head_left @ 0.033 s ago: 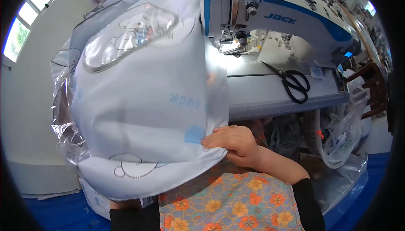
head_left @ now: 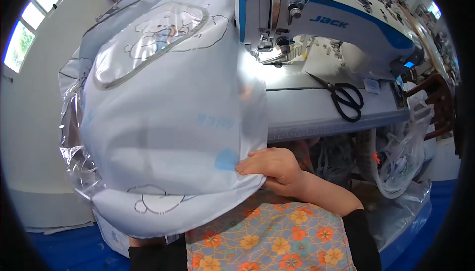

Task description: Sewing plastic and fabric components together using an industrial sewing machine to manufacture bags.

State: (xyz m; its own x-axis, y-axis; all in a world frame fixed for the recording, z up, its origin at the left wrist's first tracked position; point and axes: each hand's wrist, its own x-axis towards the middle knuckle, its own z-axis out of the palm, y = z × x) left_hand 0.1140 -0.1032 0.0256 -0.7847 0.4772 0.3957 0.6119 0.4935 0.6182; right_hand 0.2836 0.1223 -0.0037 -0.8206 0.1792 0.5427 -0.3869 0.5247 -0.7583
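**Fabric held up by its lower edge**

Pinched at the lower right edge of the pale blue fabric piece, the right hand has its grip closed on the cloth, fingers curled over the hem and thumb beneath. The left hand is hidden behind the fabric; only a sliver of skin shows near the bottom edge, so I cannot tell how its grip stands. The fabric piece is lifted in front of the person, covering most of the left half of the view, with a clear plastic window panel and outline drawings on it. It hangs above the lap, over a floral apron, and its upper right corner lies near the needle area of the white and blue sewing machine.

Black scissors lie on the tabletop, apart from the cloth. Crinkled clear plastic bunches at the left.

Judged from this, the slick cloth could slide out of the single visible pinch, or its raised corner could snag on the presser foot because it sits so close.
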